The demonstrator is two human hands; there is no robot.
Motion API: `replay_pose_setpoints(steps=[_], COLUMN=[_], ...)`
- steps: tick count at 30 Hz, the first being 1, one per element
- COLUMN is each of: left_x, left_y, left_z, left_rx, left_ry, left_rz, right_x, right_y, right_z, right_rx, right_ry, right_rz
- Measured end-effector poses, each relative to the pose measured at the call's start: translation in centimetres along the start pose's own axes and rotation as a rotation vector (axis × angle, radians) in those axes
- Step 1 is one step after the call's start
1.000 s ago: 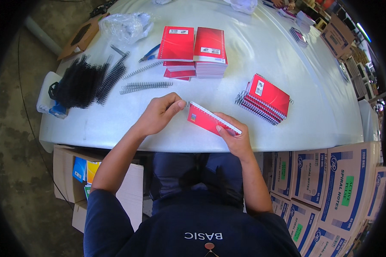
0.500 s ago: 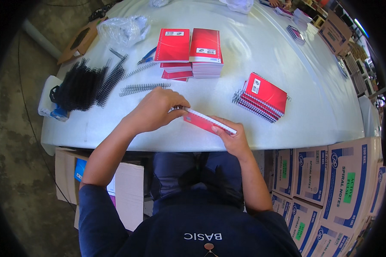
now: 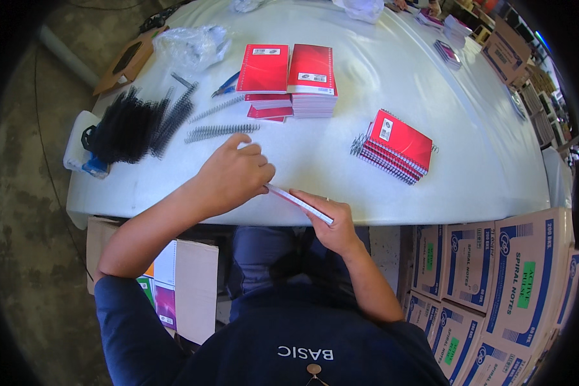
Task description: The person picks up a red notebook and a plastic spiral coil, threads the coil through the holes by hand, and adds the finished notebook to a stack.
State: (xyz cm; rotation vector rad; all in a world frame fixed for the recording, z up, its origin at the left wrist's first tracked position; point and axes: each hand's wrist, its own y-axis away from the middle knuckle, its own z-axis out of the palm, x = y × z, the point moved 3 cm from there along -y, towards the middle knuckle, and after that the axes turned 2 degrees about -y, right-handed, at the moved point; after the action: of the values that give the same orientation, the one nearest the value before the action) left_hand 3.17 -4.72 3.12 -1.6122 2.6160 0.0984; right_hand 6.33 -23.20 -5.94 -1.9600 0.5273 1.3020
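Observation:
A small red notebook (image 3: 300,204) is tilted on edge above the table's front side, its white page edge facing up. My right hand (image 3: 333,225) grips its right end, thumb on one side and fingers on the other. My left hand (image 3: 236,172) is at the notebook's left end, fingers curled in; what they pinch is hidden under the knuckles. Just beyond the left hand lie a few dark wire spiral coils (image 3: 222,132). Stacks of red notebooks with punched holes (image 3: 262,69) stand farther back. A pile of spiral-bound red notebooks (image 3: 402,138) sits to the right.
A large heap of black coils (image 3: 125,128) lies at the left, with blue-handled pliers (image 3: 226,85) and a clear plastic bag (image 3: 193,48) behind. Cardboard boxes (image 3: 521,276) are stacked at the lower right. An open carton (image 3: 196,289) stands below the table's left front edge (image 3: 174,222).
My left hand has turned over and moved slightly down, its fingers now curled more. The notebook has tipped, showing mostly its page edge, and my right hand has shifted left and nearer me.

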Motion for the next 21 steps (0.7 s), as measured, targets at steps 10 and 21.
replay_pose_setpoints(steps=[10, 21], left_x=[6.4, 5.6], left_y=[6.8, 7.3], left_z=[10.5, 10.9], left_rx=[0.502, 0.701], left_ry=[-0.213, -0.145], left_rz=[0.040, -0.005], right_x=[0.7, -0.9], right_y=[1.5, 1.1], right_z=[2.2, 2.5], right_rx=[0.112, 0.020], right_ry=[-0.046, 0.140], right_rz=[-0.053, -0.306])
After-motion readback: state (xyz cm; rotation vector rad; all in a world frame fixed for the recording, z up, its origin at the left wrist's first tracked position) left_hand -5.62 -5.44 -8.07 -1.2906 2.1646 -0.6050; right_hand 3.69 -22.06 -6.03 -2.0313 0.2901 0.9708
